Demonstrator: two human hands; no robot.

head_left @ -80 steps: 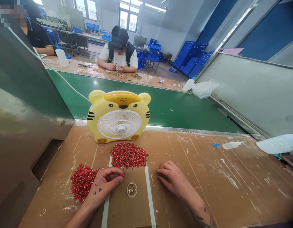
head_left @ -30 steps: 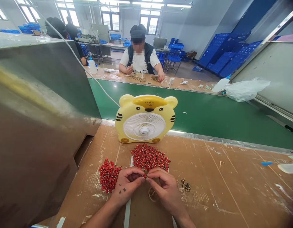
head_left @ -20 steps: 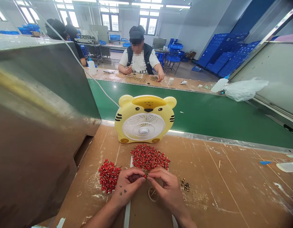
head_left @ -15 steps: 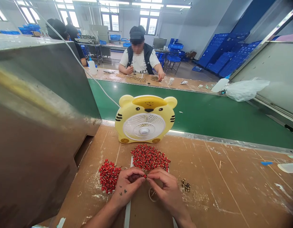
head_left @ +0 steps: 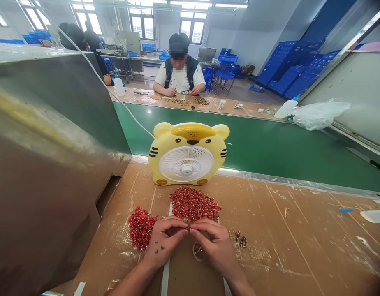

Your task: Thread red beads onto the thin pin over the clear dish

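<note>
My left hand [head_left: 164, 239] and my right hand [head_left: 214, 242] meet over the cardboard-covered bench [head_left: 270, 238], their fingertips together on a small red part [head_left: 188, 227]. Just above them lies a heap of red parts with wire ends [head_left: 194, 204], and a smaller heap [head_left: 141, 228] sits left of my left hand. Right of my right hand are a few dark gold-coloured pieces [head_left: 241, 239]. A clear round dish [head_left: 197, 252] lies below my fingers, partly hidden by my right hand.
A yellow tiger-shaped fan [head_left: 186, 158] stands behind the heaps, before a green conveyor belt [head_left: 239, 160]. A steel panel [head_left: 48, 164] rises at left. Across the belt, a co-worker [head_left: 179, 72] works at another bench, with blue crates [head_left: 288, 68] beyond.
Since the earliest frame, my hands have come together, the gold pieces have left my right hand for the bench, and the view has swung. Across the belt, the co-worker's hand has drawn back.
</note>
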